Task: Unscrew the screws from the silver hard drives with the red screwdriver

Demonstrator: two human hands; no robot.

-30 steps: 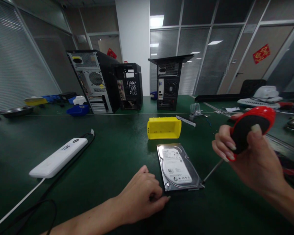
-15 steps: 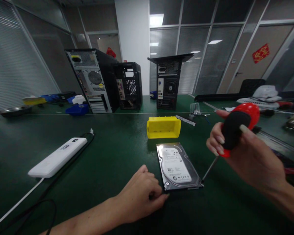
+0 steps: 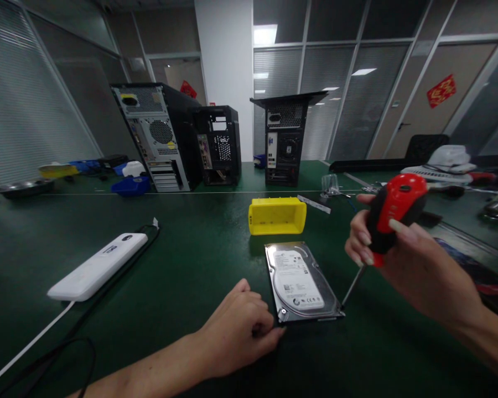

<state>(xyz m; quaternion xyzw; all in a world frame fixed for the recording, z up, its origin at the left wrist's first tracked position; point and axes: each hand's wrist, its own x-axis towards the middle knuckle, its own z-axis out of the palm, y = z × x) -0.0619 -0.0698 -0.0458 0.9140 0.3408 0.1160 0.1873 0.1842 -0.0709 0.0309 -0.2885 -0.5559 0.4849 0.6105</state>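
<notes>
A silver hard drive (image 3: pixel 296 282) with a white label lies flat on the green tabletop in front of me. My left hand (image 3: pixel 247 320) rests at its lower left corner, fingers curled into a loose fist and the thumb tip close to the edge; nothing shows inside it. On the other side, my right hand (image 3: pixel 425 276) grips a red and black screwdriver (image 3: pixel 398 207) by its thick handle. The metal shaft slants down to the left, and its tip meets the drive's lower right corner. Whether a screw sits under the tip is too small to tell.
Just behind the drive sits a yellow bin (image 3: pixel 277 218). A white power strip (image 3: pixel 99 265) with cables lies on the left. Computer cases (image 3: pixel 166 138) stand farther back, beside a blue tray (image 3: pixel 130 187). A white cap (image 3: pixel 450 159) is at the right rear.
The screwdriver handle has turned in my right hand, showing more red on top, and shifted slightly left. Its tip stays at the same corner. My left hand and the drive have not visibly moved.
</notes>
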